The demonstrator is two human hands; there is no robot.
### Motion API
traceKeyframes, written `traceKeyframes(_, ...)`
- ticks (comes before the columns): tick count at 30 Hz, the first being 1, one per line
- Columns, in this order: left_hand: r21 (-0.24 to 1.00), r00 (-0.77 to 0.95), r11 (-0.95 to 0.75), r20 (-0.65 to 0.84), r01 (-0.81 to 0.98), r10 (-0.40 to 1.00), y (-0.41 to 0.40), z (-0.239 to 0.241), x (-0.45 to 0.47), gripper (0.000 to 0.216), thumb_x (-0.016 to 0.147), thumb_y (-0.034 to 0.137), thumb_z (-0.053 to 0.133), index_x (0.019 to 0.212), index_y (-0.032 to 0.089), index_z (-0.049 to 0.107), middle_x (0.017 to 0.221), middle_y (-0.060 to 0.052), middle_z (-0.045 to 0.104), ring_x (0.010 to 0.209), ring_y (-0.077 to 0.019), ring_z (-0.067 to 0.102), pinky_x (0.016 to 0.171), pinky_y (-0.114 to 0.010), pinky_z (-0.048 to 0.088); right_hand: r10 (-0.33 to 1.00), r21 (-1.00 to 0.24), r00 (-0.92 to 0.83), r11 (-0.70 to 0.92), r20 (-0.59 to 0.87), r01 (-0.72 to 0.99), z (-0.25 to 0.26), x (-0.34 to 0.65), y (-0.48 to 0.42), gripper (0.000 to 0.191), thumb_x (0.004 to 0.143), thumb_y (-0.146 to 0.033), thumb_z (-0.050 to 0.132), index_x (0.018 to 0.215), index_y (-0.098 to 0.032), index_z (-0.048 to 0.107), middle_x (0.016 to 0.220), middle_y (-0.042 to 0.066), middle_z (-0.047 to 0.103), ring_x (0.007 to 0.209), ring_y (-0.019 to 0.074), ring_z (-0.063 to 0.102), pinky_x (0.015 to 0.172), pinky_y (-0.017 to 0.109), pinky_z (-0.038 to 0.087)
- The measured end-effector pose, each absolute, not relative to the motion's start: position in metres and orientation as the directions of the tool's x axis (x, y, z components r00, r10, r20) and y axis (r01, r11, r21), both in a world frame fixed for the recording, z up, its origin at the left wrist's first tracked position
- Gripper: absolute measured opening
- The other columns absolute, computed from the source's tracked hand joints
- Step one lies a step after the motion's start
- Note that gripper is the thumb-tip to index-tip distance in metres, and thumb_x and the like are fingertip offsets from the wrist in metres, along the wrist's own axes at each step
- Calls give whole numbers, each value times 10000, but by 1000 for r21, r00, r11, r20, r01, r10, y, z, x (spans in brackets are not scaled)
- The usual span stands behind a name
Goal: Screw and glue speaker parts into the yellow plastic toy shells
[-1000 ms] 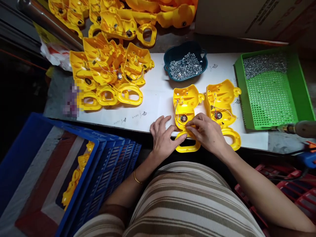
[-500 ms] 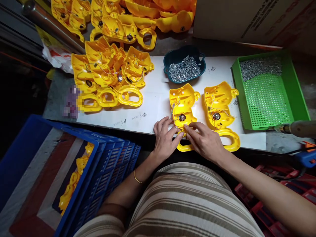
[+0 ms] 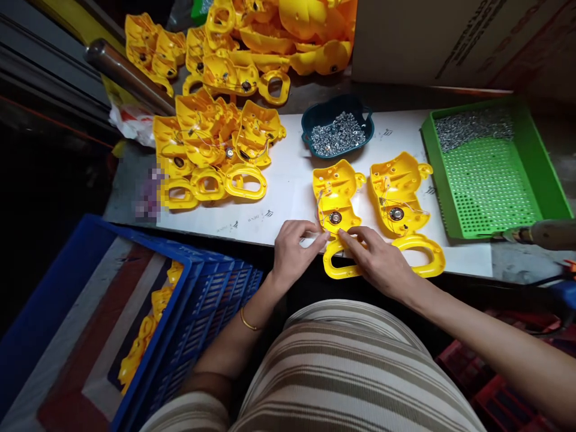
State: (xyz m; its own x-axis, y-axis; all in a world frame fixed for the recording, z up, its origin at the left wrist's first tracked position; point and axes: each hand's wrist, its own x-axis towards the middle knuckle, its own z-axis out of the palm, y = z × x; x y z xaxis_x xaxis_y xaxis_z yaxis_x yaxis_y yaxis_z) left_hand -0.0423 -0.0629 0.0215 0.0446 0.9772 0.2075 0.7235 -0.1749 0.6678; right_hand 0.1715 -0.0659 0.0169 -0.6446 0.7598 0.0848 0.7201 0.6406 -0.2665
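Note:
A yellow plastic housing half (image 3: 344, 201) lies hollow side up on the white sheet, with a small round speaker (image 3: 335, 218), thin wires and a loop handle (image 3: 335, 273). My left hand (image 3: 292, 249) is closed, its thumb and forefinger at the housing's lower left edge beside the handle. Opposite it, my right hand (image 3: 382, 261) pinches the narrow part between the speaker and the handle. Whatever small part may be under the fingertips is hidden. A second housing half (image 3: 393, 186) with a similar speaker and wires lies just to the right.
A dark green bowl (image 3: 310, 135) of small metal pieces stands behind the housings. To the right is a green basket (image 3: 463, 225) with screws. More yellow housings (image 3: 189, 141) are piled at left. A blue crate (image 3: 180, 270) stands lower left; a screwdriver-like tool (image 3: 544, 234) protrudes at right.
My left hand's fingers have drawn back from the housing's left side and curled in near its lower edge. My right hand stays at nearly the same spot. The camera view has shifted slightly.

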Motion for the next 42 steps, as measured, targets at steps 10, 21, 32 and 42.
traceKeyframes(10, 855, -115, -56, 134, 516, 984, -43, 21, -30, 203, 837, 362, 657, 879, 165, 678, 728, 3, 612, 570, -71, 485, 559, -194, 431, 756, -306, -648, 642, 96, 703, 20, 172, -70, 498, 856, -32, 403, 1336, -145, 473, 1172, 176, 624, 965, 236, 638, 596, 293, 573)
traceKeyframes(21, 742, -32, -193, 278, 642, 960, -38, 31, -20, 141, 858, 295, 659, 865, 166, 715, 738, -1, 671, 508, -56, 482, 542, -195, 410, 950, -665, -310, 205, -42, 719, 64, 161, 1, 251, 897, -314, 502, 899, -184, 718, 819, 51, 751, 658, 178, 657, 632, 285, 440)
traceKeyframes(32, 773, 100, -196, 170, 604, 980, -36, 33, -27, 271, 945, 346, 522, 910, 175, 729, 754, -32, 685, 639, -109, 592, 605, -222, 453, 940, -735, -316, 125, -126, 666, 63, 145, 23, 202, 854, -263, 549, 852, -173, 730, 821, 48, 756, 648, 160, 625, 649, 279, 405)
traceKeyframes(42, 538, 222, -288, 186, 792, 957, -36, 31, -35, 200, 849, 382, 661, 862, 187, 709, 790, -27, 690, 701, -132, 610, 645, -243, 460, 938, -703, -311, 117, -154, 702, 68, 155, 30, 190, 857, -244, 535, 868, -163, 706, 689, 31, 694, 560, 134, 547, 592, 267, 348)
